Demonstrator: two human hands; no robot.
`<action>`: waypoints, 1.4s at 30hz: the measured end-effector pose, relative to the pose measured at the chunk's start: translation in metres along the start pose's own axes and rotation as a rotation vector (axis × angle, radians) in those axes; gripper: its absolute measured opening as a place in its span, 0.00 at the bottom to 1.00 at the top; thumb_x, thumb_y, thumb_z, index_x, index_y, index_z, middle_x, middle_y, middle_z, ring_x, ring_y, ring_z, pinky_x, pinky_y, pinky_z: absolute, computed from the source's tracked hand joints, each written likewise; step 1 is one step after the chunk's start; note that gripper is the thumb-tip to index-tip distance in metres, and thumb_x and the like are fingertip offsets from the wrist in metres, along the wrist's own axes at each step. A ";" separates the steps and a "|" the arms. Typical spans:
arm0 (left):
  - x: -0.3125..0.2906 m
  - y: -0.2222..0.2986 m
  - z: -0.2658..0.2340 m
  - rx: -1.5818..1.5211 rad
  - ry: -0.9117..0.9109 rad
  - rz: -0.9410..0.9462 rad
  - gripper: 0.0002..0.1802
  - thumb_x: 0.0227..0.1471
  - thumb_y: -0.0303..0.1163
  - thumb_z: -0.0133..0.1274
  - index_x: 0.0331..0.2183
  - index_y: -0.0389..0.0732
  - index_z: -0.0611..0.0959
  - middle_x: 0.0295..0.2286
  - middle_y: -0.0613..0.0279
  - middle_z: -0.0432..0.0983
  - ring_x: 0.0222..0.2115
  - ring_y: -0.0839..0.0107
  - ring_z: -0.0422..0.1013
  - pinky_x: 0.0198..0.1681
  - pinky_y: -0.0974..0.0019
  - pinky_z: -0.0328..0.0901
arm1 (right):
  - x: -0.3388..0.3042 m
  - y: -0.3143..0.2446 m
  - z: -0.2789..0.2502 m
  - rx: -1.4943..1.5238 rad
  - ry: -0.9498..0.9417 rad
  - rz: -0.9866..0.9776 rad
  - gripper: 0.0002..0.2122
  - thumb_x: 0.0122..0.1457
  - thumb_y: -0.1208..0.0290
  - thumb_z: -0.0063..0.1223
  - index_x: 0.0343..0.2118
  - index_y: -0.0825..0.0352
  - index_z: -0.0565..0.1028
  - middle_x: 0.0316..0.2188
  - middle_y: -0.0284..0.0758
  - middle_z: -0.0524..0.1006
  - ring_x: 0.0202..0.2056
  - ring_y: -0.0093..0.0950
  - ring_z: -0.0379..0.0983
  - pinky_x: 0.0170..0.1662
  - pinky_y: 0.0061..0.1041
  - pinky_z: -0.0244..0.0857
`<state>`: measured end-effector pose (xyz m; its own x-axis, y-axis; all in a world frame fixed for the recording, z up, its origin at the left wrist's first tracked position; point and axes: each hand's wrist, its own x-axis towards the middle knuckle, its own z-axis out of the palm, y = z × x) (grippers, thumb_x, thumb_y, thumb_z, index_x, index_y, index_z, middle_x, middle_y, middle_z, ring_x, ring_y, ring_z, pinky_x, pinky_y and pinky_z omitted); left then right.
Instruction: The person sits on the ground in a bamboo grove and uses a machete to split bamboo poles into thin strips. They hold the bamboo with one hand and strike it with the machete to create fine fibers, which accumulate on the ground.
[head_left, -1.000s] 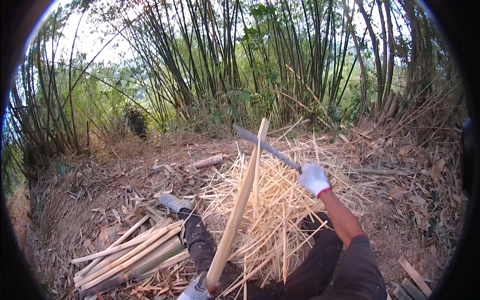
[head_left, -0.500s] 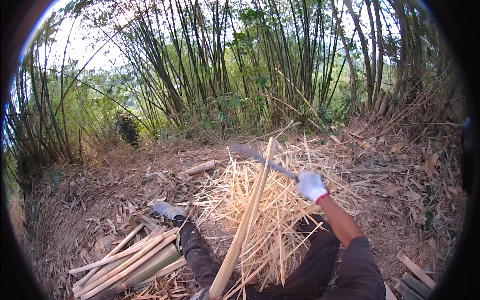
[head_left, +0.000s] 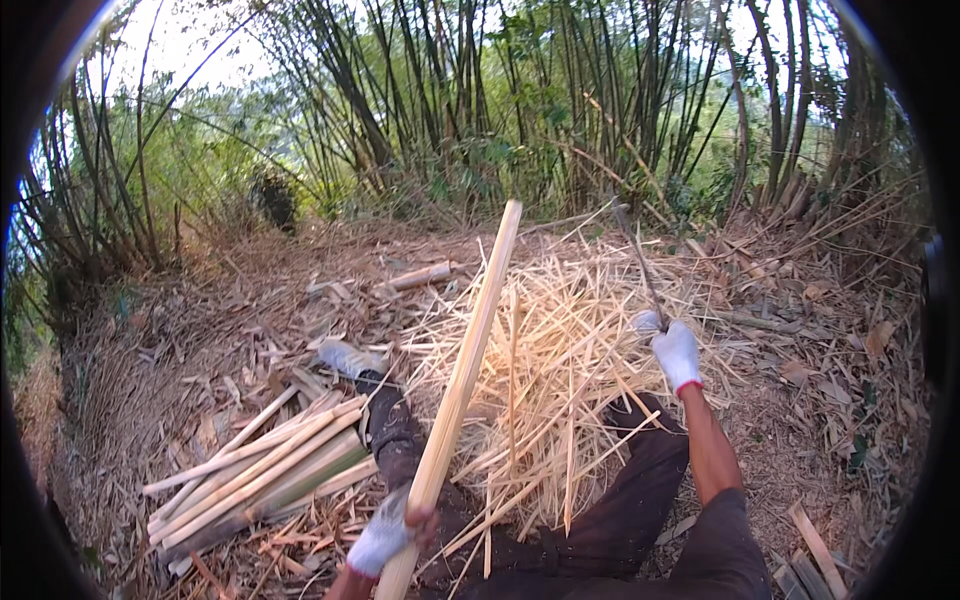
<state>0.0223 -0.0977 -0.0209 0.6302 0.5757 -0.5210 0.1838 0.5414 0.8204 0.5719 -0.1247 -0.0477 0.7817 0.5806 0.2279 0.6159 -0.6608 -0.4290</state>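
A long pale bamboo strip point(head_left: 462, 385) rises at a slant in front of me, its top leaning slightly right. Low on it, my left hand point(head_left: 385, 533) in a white glove is wrapped round the strip; bare fingertips show. Off to the right, my gloved right hand point(head_left: 676, 352) grips a long, thin-bladed knife point(head_left: 637, 256), its blade pointing up and away, apart from the strip. Between my spread legs lies a big heap of thin bamboo shavings point(head_left: 560, 360).
Several split bamboo pieces point(head_left: 265, 480) are stacked at the lower left beside my left leg. More pieces point(head_left: 815, 555) lie at the lower right. A cut bamboo length point(head_left: 420, 276) rests on leaf litter beyond my left shoe point(head_left: 350, 358). Standing bamboo point(head_left: 450, 110) fills the background.
The knife has swung off the strip, up and to the right, with my right hand. The strip's top stands higher and further left, and my left hand has come into view.
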 end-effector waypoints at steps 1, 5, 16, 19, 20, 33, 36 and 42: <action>0.014 0.018 0.013 -0.127 -0.007 0.011 0.12 0.57 0.38 0.53 0.30 0.41 0.71 0.15 0.70 0.64 0.15 0.79 0.63 0.18 0.74 0.62 | -0.020 -0.006 0.004 -0.009 -0.012 -0.056 0.11 0.47 0.67 0.52 0.27 0.71 0.78 0.25 0.54 0.76 0.31 0.51 0.75 0.37 0.45 0.68; 0.049 0.043 0.026 -0.290 -0.106 -0.028 0.13 0.56 0.39 0.54 0.34 0.42 0.70 0.18 0.69 0.64 0.15 0.79 0.60 0.17 0.75 0.59 | -0.104 -0.073 -0.005 0.012 -0.215 -0.568 0.09 0.46 0.67 0.53 0.25 0.68 0.77 0.22 0.46 0.77 0.28 0.43 0.76 0.34 0.38 0.70; 0.055 0.057 0.046 -0.190 -0.226 -0.163 0.09 0.59 0.35 0.50 0.33 0.43 0.68 0.20 0.70 0.62 0.16 0.80 0.59 0.18 0.76 0.58 | -0.063 -0.087 0.008 -0.016 -0.254 -0.538 0.07 0.45 0.68 0.51 0.24 0.66 0.76 0.23 0.45 0.77 0.28 0.41 0.77 0.35 0.38 0.71; 0.054 0.053 0.046 -0.281 -0.259 -0.103 0.09 0.59 0.34 0.50 0.36 0.42 0.69 0.20 0.70 0.62 0.17 0.80 0.59 0.18 0.75 0.58 | -0.088 -0.095 0.000 -0.103 -0.350 -0.663 0.07 0.46 0.68 0.50 0.24 0.66 0.76 0.23 0.44 0.77 0.28 0.40 0.77 0.34 0.37 0.71; 0.053 0.053 0.049 -0.346 -0.194 -0.120 0.11 0.58 0.34 0.51 0.40 0.41 0.69 0.20 0.70 0.62 0.16 0.80 0.59 0.18 0.75 0.58 | -0.102 -0.100 -0.007 -0.173 -0.391 -0.838 0.08 0.47 0.67 0.48 0.24 0.65 0.75 0.22 0.43 0.77 0.27 0.40 0.77 0.34 0.37 0.71; 0.008 0.034 0.034 -0.238 -0.178 -0.099 0.20 0.54 0.30 0.54 0.47 0.37 0.69 0.19 0.67 0.62 0.15 0.76 0.58 0.18 0.72 0.58 | -0.073 -0.099 -0.021 -0.241 -0.217 -0.865 0.06 0.45 0.68 0.53 0.22 0.65 0.76 0.18 0.44 0.76 0.23 0.41 0.75 0.29 0.37 0.70; -0.010 0.024 0.023 -0.190 -0.165 -0.185 0.19 0.54 0.29 0.54 0.47 0.36 0.69 0.19 0.66 0.62 0.16 0.76 0.59 0.20 0.72 0.58 | 0.003 -0.062 -0.014 -0.209 -0.048 -0.558 0.07 0.45 0.67 0.53 0.22 0.65 0.76 0.19 0.45 0.76 0.24 0.42 0.76 0.30 0.37 0.70; -0.038 -0.037 0.001 0.016 0.023 -0.061 0.12 0.54 0.36 0.55 0.37 0.40 0.74 0.17 0.69 0.66 0.15 0.78 0.61 0.17 0.72 0.57 | -0.004 -0.079 -0.011 -0.426 -0.227 -0.627 0.11 0.49 0.61 0.49 0.28 0.61 0.78 0.28 0.39 0.79 0.31 0.38 0.78 0.36 0.45 0.68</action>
<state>-0.0078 -0.1397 -0.0315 0.6000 0.5559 -0.5753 0.2336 0.5661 0.7905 0.5211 -0.0799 -0.0047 0.2656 0.9575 0.1128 0.9553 -0.2771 0.1026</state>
